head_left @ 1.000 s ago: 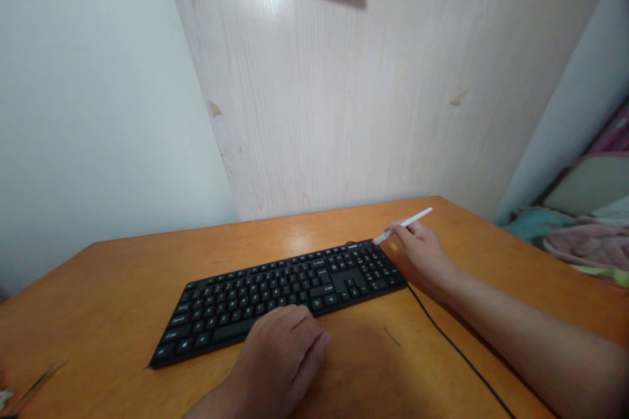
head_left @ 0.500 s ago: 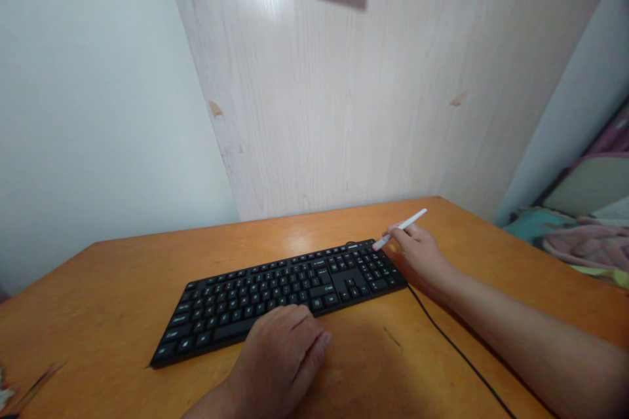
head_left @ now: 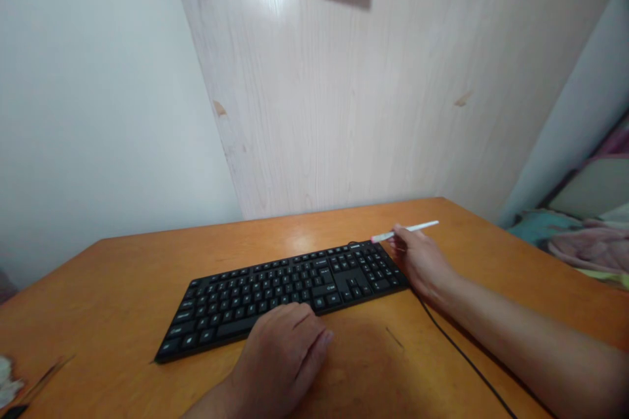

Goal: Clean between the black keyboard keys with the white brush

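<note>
Well, my right hand (head_left: 415,255) pinches a slim white tool (head_left: 422,226), its pink tip at the far right corner of the black keyboard (head_left: 295,294). My left hand (head_left: 282,353) lies curled at the keyboard's near edge, though I cannot tell whether its hidden fingers grip anything; right of the keyboard, a dark cable (head_left: 462,354) crosses the wooden table (head_left: 122,301).

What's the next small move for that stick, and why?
Probably ease the white stick in the right hand toward the person, bringing its pink tip onto the number pad: the tip is at the far right corner of the keyboard, beyond those keys, and the left hand sits at the near edge, clear of them.
</note>
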Demonstrator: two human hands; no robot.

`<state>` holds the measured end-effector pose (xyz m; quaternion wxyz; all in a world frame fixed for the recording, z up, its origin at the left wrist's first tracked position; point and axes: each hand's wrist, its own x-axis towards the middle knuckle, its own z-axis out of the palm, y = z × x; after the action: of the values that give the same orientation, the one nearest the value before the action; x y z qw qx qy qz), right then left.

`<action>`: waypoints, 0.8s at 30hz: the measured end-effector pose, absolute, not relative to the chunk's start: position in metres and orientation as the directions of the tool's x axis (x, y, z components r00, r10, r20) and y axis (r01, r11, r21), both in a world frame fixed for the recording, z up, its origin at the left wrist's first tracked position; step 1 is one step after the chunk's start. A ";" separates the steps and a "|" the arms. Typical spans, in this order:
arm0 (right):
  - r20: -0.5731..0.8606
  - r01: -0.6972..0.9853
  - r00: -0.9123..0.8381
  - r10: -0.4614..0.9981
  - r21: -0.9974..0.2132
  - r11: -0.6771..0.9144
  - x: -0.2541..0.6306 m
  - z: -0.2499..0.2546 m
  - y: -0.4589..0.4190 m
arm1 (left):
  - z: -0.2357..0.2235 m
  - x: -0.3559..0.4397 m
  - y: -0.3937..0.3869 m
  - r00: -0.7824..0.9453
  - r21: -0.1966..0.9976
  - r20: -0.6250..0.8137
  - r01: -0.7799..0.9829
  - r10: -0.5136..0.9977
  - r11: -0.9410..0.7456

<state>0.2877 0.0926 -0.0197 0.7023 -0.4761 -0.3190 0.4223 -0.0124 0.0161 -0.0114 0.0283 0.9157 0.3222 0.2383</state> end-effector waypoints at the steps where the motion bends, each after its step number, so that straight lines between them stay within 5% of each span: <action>1: 0.036 -0.336 0.402 0.915 -0.924 0.183 0.285 -0.020 0.092 | -0.011 -0.012 0.016 0.680 0.207 0.416 0.576 0.604 -0.791; 12: 0.001 -0.454 0.284 0.959 -0.881 0.135 0.277 -0.015 0.084 | -0.008 -0.012 0.015 0.663 0.196 0.426 0.596 0.615 -0.779; 24: 0.031 -0.309 0.230 0.973 -0.945 0.104 0.248 -0.003 0.057 | -0.008 -0.013 0.016 0.632 0.153 0.458 0.636 0.625 -0.756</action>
<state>0.2482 0.0567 -0.0035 0.6439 -0.4477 -0.3705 0.4978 -0.0130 0.0159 -0.0081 -0.0113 0.9033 0.3492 0.2490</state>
